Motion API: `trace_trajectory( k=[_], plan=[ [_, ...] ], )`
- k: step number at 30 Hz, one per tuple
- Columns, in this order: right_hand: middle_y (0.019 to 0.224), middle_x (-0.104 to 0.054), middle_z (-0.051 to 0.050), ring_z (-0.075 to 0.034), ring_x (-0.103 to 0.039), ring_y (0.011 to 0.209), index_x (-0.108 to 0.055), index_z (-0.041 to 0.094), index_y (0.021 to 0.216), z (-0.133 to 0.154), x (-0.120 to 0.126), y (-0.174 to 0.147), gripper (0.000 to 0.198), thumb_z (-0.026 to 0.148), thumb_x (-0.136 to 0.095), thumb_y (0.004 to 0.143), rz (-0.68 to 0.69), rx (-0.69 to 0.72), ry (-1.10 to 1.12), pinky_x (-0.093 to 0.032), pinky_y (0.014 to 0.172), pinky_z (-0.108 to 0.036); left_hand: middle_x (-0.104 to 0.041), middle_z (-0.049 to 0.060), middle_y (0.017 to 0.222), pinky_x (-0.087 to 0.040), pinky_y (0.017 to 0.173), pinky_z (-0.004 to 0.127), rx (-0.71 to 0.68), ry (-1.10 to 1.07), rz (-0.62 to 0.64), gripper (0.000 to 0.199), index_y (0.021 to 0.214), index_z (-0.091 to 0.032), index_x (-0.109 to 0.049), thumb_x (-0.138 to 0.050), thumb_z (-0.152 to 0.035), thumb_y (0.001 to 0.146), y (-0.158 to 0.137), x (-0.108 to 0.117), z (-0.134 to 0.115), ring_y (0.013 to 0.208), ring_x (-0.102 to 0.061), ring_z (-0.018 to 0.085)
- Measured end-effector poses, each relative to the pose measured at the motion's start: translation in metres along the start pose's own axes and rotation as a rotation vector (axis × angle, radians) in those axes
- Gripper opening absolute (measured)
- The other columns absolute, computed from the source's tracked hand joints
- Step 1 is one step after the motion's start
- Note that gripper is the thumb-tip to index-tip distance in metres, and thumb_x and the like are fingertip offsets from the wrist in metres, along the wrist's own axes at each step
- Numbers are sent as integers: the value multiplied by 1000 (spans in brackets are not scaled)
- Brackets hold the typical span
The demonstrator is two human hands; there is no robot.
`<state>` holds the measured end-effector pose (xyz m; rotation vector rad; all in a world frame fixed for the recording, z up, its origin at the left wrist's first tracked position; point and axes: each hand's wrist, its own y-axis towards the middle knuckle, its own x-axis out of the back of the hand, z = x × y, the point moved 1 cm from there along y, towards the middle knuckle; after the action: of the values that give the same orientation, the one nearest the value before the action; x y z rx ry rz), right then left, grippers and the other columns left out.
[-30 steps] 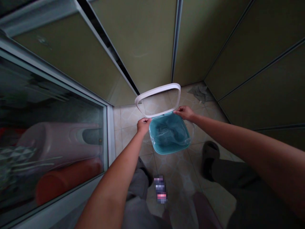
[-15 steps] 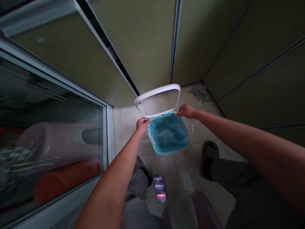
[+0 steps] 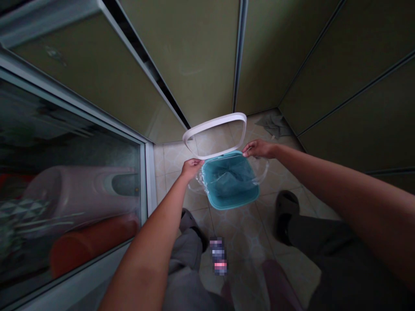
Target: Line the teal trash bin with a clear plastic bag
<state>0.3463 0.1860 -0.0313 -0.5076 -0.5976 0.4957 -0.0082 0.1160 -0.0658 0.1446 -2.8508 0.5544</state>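
Note:
A teal trash bin (image 3: 231,201) stands on the floor, its white rim frame (image 3: 214,125) tilted up at the far side. A clear plastic bag (image 3: 228,175) lines the bin, its loose edges hanging over the left and right sides. My left hand (image 3: 191,168) is closed at the bin's far left corner, thumb and fingers pinching the bag's edge. At the far right corner my right hand (image 3: 259,149) pinches the bag too, fingers pressed together. The fingertips of both hands are close to the bin's rim.
A pixelated object (image 3: 218,255) lies on the tiled floor (image 3: 246,242) between my feet. Grey cloth (image 3: 275,124) lies in the far corner by the cabinet panels (image 3: 207,56). On the left, a glass door (image 3: 97,147) shows a pink container and an orange one behind it.
Both hands have moved slightly outward, the right one to the right and the left one to the left. More of the bag now hangs outside the bin on both sides.

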Motion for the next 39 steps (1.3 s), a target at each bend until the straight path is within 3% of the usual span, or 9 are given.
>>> trace_trajectory(
  k=[5, 11, 18, 28, 30, 34, 37, 39],
  plan=[
    [69, -68, -1, -10, -55, 55, -76, 17, 104, 0, 0, 0, 40, 39, -89, 72, 10, -36, 28, -45, 55, -22, -78, 11, 87, -55, 82, 36, 45, -18, 72, 50, 89, -14, -77, -96, -45, 54, -4, 6, -1, 81, -71, 21],
    [82, -72, -5, -11, -60, 62, -69, 16, 96, -4, -13, 17, 28, 36, -83, 81, -89, -74, 228, -47, 54, -21, -78, 10, 81, -55, 78, 34, 103, 23, -3, 44, 81, -16, -77, -94, -48, 57, 1, 4, 0, 80, -71, 22],
    [61, -62, -3, -12, -57, 55, -68, 15, 92, 8, -28, 20, 33, 45, -81, 84, -183, -68, 197, -49, 51, -22, -76, 7, 73, -54, 71, 31, 164, 45, 25, 43, 80, -17, -77, -90, -54, 62, 10, -2, 2, 72, -70, 20],
    [66, -64, 0, -10, -54, 53, -68, 17, 84, 7, -35, 21, 19, 32, -79, 83, -207, -142, 292, -46, 54, -22, -75, 8, 72, -53, 71, 34, 191, 50, -55, 39, 77, -17, -77, -89, -52, 63, 11, -6, 9, 67, -68, 21],
    [70, -66, 0, -10, -55, 55, -69, 17, 86, 5, -33, 22, 16, 29, -78, 82, -244, -160, 235, -47, 57, -23, -75, 7, 73, -52, 70, 33, 199, 94, -105, 33, 76, -17, -77, -87, -46, 66, 11, -4, 7, 67, -67, 20],
    [84, -71, -5, -16, -62, 71, -73, 16, 101, 4, -13, 18, 18, 21, -71, 83, -484, -158, -83, -51, 71, -26, -77, 6, 81, -51, 75, 30, 130, 214, -223, 16, 80, -18, -76, -77, -33, 74, 5, 8, -1, 74, -68, 19],
    [103, -71, -10, -22, -65, 91, -73, 19, 111, 15, 8, -3, 28, 19, -65, 84, -641, 3, -290, -51, 84, -31, -76, 5, 86, -51, 80, 29, -9, 366, -321, 12, 84, -20, -74, -66, -28, 81, -13, 20, -12, 81, -67, 19],
    [108, -70, -11, -24, -64, 99, -72, 19, 110, 28, 14, -28, 27, 19, -62, 85, -667, 164, -374, -49, 89, -32, -74, 5, 89, -50, 83, 30, -125, 502, -339, 12, 86, -21, -73, -63, -28, 84, -33, 24, -21, 85, -67, 19]
  ],
)
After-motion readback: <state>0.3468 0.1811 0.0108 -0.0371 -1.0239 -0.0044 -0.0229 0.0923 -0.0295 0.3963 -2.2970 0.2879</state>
